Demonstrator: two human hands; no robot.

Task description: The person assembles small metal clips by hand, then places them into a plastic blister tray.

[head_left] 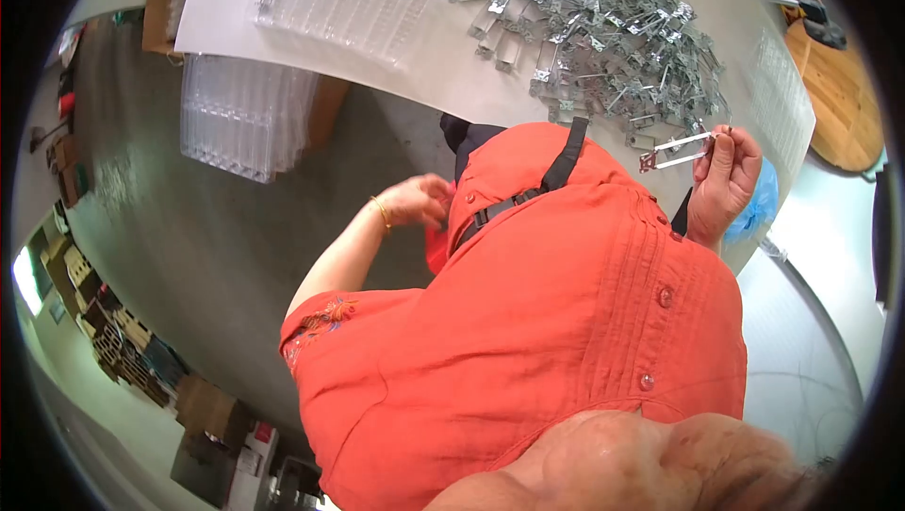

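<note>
My right hand [727, 186] is raised at the table's right side, its thumb and fingers pinched on one end of a small metal bracket [681, 150]. The bracket is a narrow open frame with two bright long sides, tilted and pointing left. Just beyond it lies a large heap of similar metal brackets [627, 35] on the white table. My left hand [418, 200], with a thin yellow bracelet at the wrist, is beside my waist, away from the table. Its fingers are curled in next to bright red material [436, 249]; their tips are partly hidden.
Clear plastic trays [353, 2] lie on the white table [222, 7]. More stacked trays [243, 115] stand below its left edge, by a cardboard box [328, 107]. A blue plastic bag [757, 205] hangs near my right hand. A round wooden stool [834, 101] is at far right.
</note>
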